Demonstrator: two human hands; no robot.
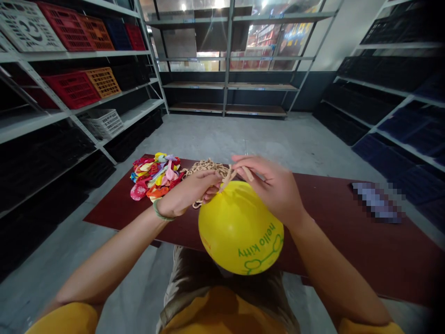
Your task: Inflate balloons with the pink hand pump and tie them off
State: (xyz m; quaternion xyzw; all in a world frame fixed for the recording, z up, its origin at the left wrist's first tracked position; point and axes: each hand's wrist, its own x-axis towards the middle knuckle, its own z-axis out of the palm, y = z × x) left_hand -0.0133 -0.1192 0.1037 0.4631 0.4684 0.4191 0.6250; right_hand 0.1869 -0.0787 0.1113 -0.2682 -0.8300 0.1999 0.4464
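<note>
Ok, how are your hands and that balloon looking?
Left hand, right hand at the neck of the inflated yellow balloon. Tan knotted cord by them. Nothing in the way.

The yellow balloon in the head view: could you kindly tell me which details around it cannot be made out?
All in the head view:
- Neck of the yellow balloon: hidden by the left hand and right hand.
- Stretch of tan cord near the fingers: hidden by both hands.
- Red print on the balloon's edge: too small to read.
- Flat object at right: pixelated.
</note>
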